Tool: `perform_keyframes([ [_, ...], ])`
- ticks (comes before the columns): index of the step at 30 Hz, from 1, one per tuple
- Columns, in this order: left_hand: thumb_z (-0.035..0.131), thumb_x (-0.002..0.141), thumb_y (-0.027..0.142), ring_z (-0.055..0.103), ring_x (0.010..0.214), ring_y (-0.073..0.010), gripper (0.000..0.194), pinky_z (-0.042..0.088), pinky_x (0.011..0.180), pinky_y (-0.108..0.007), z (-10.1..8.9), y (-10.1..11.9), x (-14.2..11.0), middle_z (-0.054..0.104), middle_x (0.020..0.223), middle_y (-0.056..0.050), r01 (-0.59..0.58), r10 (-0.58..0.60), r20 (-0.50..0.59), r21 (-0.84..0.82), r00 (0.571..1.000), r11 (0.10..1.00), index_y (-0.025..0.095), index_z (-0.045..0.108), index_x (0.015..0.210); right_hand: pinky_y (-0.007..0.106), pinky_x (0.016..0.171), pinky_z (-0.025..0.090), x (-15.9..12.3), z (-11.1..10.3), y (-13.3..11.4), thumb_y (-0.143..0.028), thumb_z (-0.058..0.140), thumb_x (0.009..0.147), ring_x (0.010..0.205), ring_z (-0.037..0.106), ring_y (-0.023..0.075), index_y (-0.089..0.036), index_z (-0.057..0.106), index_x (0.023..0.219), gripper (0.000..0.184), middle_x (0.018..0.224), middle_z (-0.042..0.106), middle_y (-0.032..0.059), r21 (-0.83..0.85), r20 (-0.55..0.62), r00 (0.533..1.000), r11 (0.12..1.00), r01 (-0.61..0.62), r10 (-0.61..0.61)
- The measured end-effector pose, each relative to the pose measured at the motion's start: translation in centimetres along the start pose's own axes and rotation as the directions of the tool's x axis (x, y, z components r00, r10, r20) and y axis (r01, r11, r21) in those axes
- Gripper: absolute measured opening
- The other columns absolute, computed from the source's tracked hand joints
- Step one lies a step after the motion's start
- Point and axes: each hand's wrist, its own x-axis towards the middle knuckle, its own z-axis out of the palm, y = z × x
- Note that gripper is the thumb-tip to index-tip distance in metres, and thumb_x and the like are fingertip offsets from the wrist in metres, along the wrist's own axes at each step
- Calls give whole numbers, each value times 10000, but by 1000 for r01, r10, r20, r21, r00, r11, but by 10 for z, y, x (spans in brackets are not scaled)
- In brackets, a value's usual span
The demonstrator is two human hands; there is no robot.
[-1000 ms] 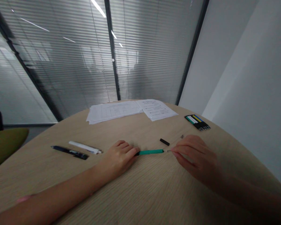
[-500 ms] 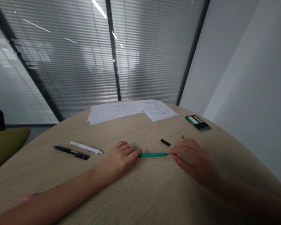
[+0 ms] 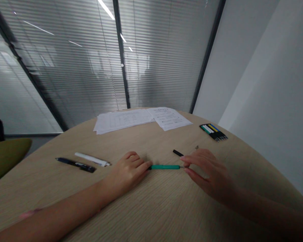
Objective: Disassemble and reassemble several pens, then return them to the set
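- Fingertips of the right hand (image 3: 209, 171) have spread: the index finger sits higher than half a second ago and now overlaps the near end of a black cap (image 3: 177, 152).
- More of the metal tip (image 3: 182, 167) shows at the right end of the green tool (image 3: 165, 167); I judge that the earlier pinch has loosened, perhaps for a fresh hold. Whether a finger or the thumb touches the metal, I cannot tell.
- Left hand (image 3: 131, 168) grasps the tool's dark left end, steadying it at the frame's centre, low over the table (image 3: 151, 211).
- Around the work I see a small pointed piece (image 3: 197, 147) just beyond the right knuckles, a case of coloured tools (image 3: 213, 132) at centre right, papers (image 3: 123, 121) above centre, and a white pen (image 3: 91, 158) and black pen (image 3: 75, 164) at lower left.
- Only the cap crowds the right fingers; I would mind brushing it.
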Motion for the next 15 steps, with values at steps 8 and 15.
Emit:
perform_keyframes([
  [8, 347, 852, 174, 568, 658, -162, 209, 430, 677, -339, -3, 3, 1, 628, 711, -42, 5, -6, -10, -34, 1000, 999, 138, 542, 921, 302, 686, 437, -2, 3, 1, -172, 485, 791, 711, 558, 140, -199, 478, 958, 169, 760, 622, 11, 34, 43, 998, 998, 49, -51],
  [15, 349, 852, 221, 559, 658, -167, 189, 442, 664, -335, 0, -2, 1, 614, 714, -51, 149, -146, 32, -142, 989, 979, 135, 507, 911, 325, 694, 473, -4, 10, 23, -209, 441, 795, 738, 582, 150, -183, 441, 1090, 296, 832, 625, 43, -46, 35, 984, 984, -172, 174],
])
